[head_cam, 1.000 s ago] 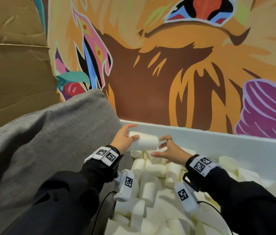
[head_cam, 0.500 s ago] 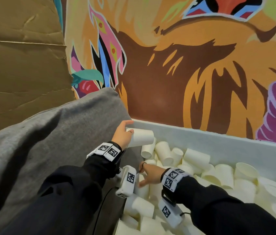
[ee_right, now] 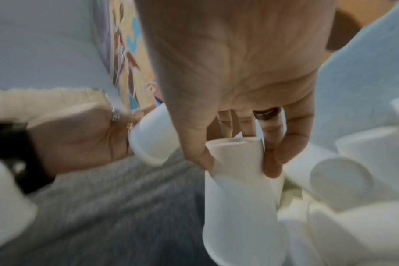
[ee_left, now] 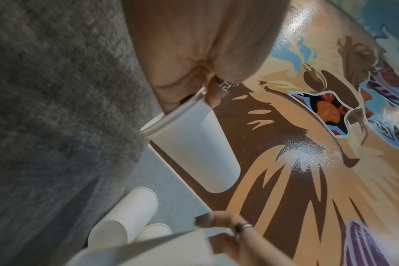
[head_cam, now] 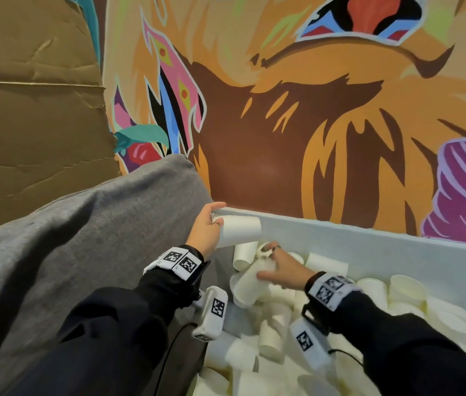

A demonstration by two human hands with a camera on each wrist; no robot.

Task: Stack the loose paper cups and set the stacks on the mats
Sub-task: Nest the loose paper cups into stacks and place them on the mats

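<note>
Right hand (head_cam: 280,270), low among the loose paper cups (head_cam: 397,292) half a second ago, now pinches one white cup (head_cam: 250,287) by its base. Left hand (head_cam: 206,231) still grips the cup stack (head_cam: 240,230) sideways above the bin. Next nesting likely. No mats visible.

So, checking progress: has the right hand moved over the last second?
Yes. The right hand dropped from the held cup by the bin's far wall into the pile, gripping a loose cup.
</note>
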